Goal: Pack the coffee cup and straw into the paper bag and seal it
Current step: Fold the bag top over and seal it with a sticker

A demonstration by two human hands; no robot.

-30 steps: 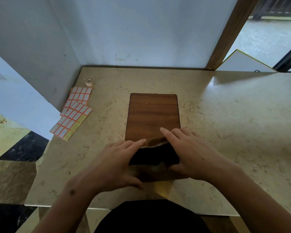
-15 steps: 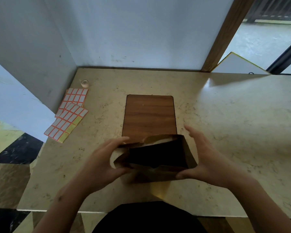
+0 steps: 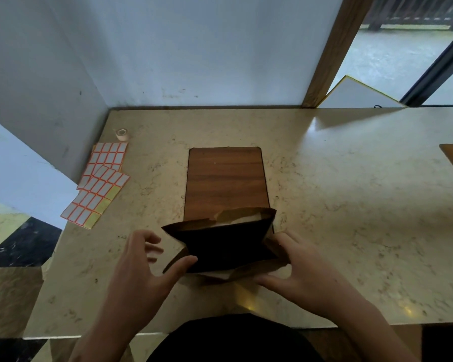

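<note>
Change: half a second ago both hands gripped the bag's sides; now the left hand has let go and drawn back, and the bag's mouth gapes wider.
Bag (image 3: 228,246): brown paper, standing at the near middle of the surface, its far edge over the near end of the board. The mouth is open towards the camera and dark inside; a pale patch shows at the far inner rim. Whether a cup or straw is inside cannot be told.
Left hand (image 3: 141,267): released, fingers spread and curled, just left of the bag. The thumb tip lies at the bag's near left corner; whether it touches cannot be told.
Right hand (image 3: 296,267): against the bag's right side, fingers at the right fold and thumb along the near bottom edge, steadying it. How firmly it grips cannot be told.
Board (image 3: 226,181): dark wood rectangle with rounded corners, flat at the centre of the surface, beyond the bag.
Surface (image 3: 351,205): beige marbled stone, glossy.
Labels (image 3: 100,184): overlapping sheets of orange-edged white stickers, far left, well apart from the bag.
Tape (image 3: 122,134): small pale roll, just beyond the labels, near the wall.
</note>
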